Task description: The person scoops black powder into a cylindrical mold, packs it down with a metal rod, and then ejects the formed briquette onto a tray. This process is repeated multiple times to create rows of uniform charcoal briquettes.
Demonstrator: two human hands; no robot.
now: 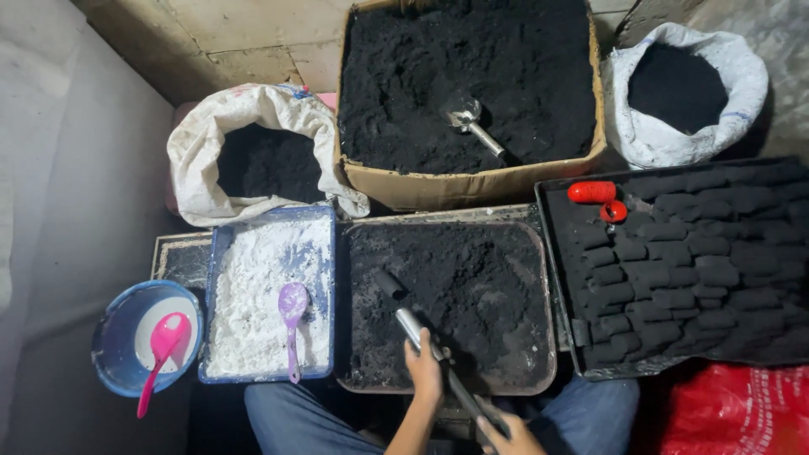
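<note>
My left hand grips the shiny metal tube of a long press tool. The tool's blackened tip lies in the black powder of the middle tray. My right hand, at the bottom edge, holds the tool's dark rod at its rear end. The tool slants from lower right to upper left over the tray. Both hands are above my knees in blue jeans.
Left: a blue tray of white powder with a purple scoop, and a blue bowl with a pink spoon. Right: a black tray of pressed black blocks and a red tool. Behind: a powder-filled cardboard box with a metal scoop, two white sacks.
</note>
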